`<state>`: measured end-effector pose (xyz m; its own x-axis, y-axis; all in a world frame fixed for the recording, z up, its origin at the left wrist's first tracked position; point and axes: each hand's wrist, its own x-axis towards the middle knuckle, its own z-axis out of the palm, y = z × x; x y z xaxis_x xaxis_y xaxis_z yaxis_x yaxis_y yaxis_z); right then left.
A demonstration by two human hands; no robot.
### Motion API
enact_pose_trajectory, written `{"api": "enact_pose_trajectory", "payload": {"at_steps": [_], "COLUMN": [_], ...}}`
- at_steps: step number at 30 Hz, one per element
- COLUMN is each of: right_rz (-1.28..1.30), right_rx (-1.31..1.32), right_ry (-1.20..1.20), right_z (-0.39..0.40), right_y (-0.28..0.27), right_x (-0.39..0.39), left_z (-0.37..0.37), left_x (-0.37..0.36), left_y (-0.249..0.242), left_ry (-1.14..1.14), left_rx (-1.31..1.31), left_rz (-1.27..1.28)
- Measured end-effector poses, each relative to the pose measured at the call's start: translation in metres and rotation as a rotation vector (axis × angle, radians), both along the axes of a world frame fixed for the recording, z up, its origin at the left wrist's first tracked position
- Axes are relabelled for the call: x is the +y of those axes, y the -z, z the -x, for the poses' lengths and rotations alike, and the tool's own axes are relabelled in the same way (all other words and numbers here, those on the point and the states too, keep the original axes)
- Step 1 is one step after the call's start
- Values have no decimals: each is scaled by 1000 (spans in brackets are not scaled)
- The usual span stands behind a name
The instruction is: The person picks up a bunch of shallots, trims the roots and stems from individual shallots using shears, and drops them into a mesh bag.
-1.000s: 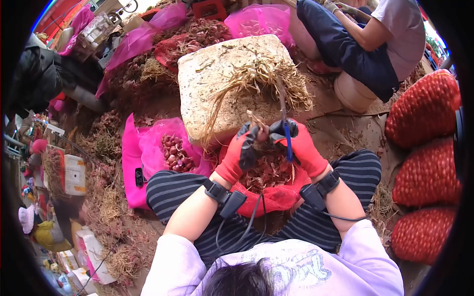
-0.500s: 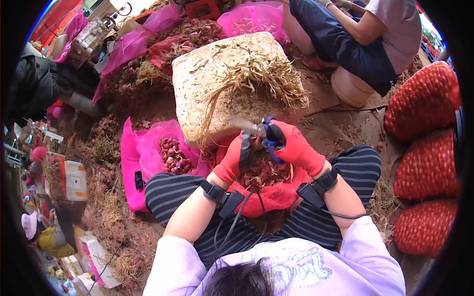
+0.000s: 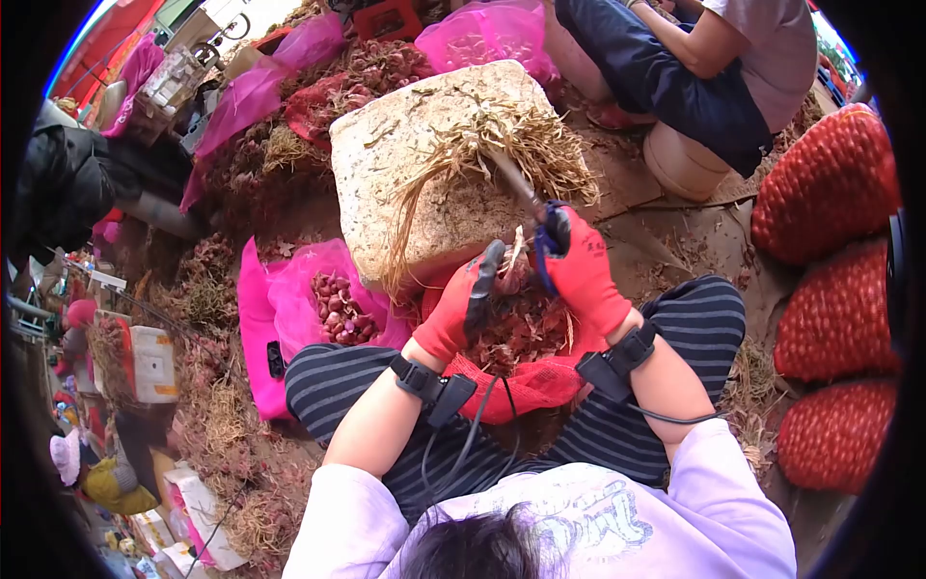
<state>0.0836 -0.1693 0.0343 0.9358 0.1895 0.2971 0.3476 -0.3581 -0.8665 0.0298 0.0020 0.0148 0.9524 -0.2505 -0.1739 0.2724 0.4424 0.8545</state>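
My left hand [image 3: 471, 299], in a red glove with a dark palm, grips a small bunch of shallots [image 3: 514, 275] whose dry stem tops point upward. My right hand [image 3: 586, 270], gloved in red too, is closed round the blue handles of a pair of shears [image 3: 518, 183]. The shears' blades point up and left over the foam block, apart from the bunch. Beneath both hands a red mesh bag [image 3: 521, 394] lies open in my lap, with shallots and dry skins in it. The fingers of the left hand partly cover the bunch.
A foam block [image 3: 371, 183] stands ahead, bearing a heap of dry stalks [image 3: 531, 145]. A pink mesh bag [image 3: 258, 318] with trimmed shallots [image 3: 340, 309] lies left. Full red sacks [image 3: 820, 193] line the right. Another person [image 3: 666, 68] sits ahead on a bucket [image 3: 685, 166].
The shears have moved up and right, away from the bunch, and their blades now point over the block. My hands have drawn apart, so the bunch shows more clearly.
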Motion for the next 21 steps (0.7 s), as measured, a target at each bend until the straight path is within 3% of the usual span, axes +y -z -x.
{"api": "enact_pose_trajectory", "payload": {"at_steps": [2, 5, 6, 7, 9, 12, 16, 21], "right_rz": [-14, -199, -273, -349, -233, -230, -261, -342], "right_rx": [93, 279, 316, 352, 275, 194, 220, 453], "right_ry": [-17, -177, -219, -260, -211, -173, -236, -386], "right_z": [-8, -12, -6, 0, 8, 10, 12, 13], "right_y": [2, 6, -2, -7, -9, 5, -4, -9], "right_x": [-10, -19, -15, -10, 1, 5, 7, -1], "left_z": [-5, -2, -3, -4, -7, 4, 2, -3], "left_x": [5, 8, 11, 12, 7, -5, -2, 21], "left_y": [-3, -7, -2, 2, 3, 13, 20, 29], "left_ry": [100, -53, -33, -78, -157, -150, -132, -47], "left_rx": [240, 146, 132, -21, -322, -147, -137, -34], "left_rz": [469, 184, 223, 32, -352, 30, 106, 105]}}
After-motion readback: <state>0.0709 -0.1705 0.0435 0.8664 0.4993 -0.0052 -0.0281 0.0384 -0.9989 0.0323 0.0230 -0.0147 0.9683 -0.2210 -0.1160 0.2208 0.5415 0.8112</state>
